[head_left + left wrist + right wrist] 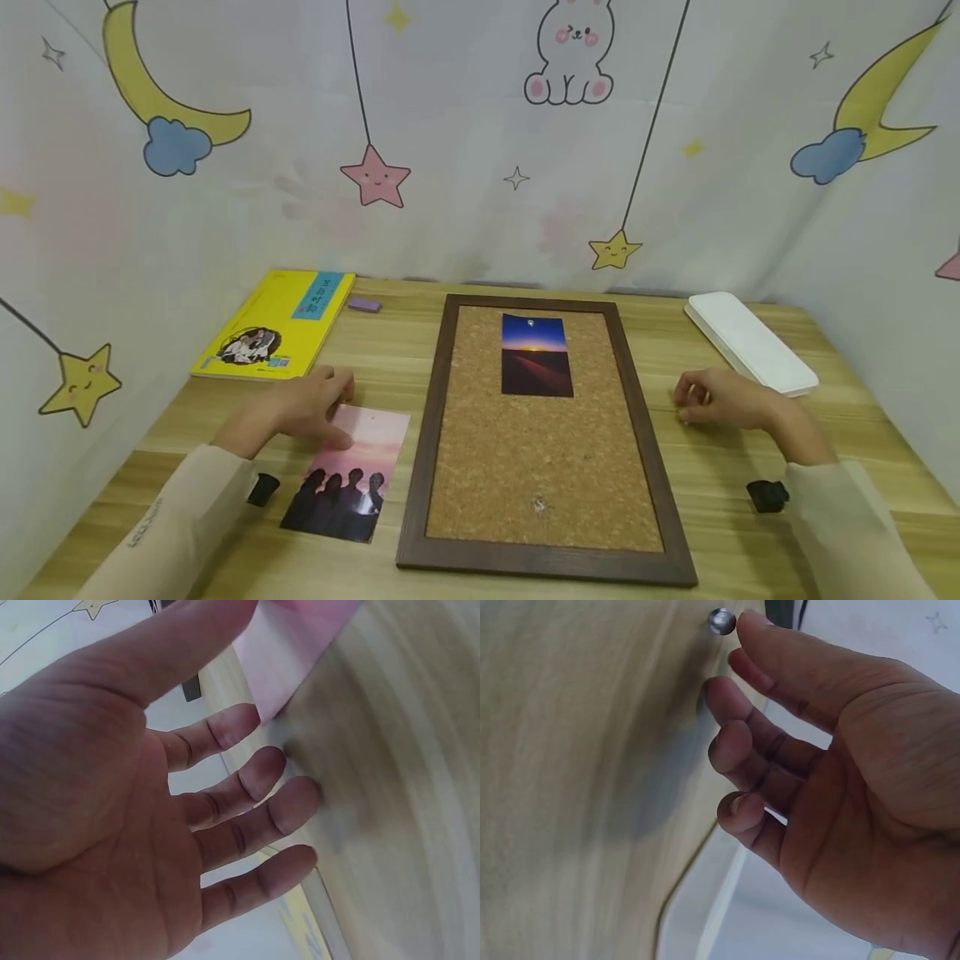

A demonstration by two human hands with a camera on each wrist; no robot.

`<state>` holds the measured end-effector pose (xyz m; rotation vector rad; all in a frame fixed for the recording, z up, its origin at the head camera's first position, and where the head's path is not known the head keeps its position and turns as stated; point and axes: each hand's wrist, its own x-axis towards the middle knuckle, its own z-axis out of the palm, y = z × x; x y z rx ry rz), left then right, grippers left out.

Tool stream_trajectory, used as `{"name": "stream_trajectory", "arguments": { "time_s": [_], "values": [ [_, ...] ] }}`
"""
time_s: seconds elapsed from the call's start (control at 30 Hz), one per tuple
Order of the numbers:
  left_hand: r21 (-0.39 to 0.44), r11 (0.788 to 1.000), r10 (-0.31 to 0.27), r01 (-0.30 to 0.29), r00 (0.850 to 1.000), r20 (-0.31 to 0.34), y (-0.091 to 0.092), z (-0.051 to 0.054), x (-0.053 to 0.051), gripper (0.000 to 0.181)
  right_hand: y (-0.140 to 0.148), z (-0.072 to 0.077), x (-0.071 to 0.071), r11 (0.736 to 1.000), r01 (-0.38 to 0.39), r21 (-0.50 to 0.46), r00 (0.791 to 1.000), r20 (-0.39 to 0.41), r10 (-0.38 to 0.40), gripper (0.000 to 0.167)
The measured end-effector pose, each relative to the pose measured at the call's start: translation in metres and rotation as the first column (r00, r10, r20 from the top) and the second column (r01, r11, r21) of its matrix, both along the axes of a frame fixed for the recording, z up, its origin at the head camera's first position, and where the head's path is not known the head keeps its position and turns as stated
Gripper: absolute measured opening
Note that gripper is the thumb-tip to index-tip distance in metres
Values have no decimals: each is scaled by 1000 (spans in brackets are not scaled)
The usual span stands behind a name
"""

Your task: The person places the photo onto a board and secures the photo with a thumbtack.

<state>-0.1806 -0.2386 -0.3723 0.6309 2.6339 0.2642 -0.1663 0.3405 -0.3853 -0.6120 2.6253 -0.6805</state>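
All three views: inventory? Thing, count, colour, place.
table: 1, light brown, beneath
corkboard: 1, tan, brown frame, centre
sunset photo: 1, blue-red, upper corkboard
pins: 2, silvery, on sunset photo and lower corkboard
ball: 1, silvery, by right hand
silhouette photo: 1, pink-black, left of corkboard
book: 1, yellow, back left
block: 1, purple, beside book
case: 1, white, back right
backdrop: 1, white, printed, behind table
sleeves: 2, pale, on forearms
wrist fittings: 2, black, by sleeves
left hand: 1, bare, at silhouette photo
right hand: 1, bare, right of corkboard
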Motion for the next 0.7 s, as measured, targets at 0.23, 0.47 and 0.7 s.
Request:
{"name": "stream_trajectory", "arguments": {
  "time_s": [0.23,0.47,0.7],
  "values": [
    [56,997,47,-49,998,49,-5,-5,4,58,3,-4,8,997,-29,-69,1000,5,29,12],
    [145,989,15,-31,994,109,-15,-10,2,46,2,-9,9,995,-47,-93,999,9,48,11],
    [296,955,-77,23,982,171,-32,-8,-3,30,4,-8,8,997,-43,-69,999,-9,42,10]
  ]
}}
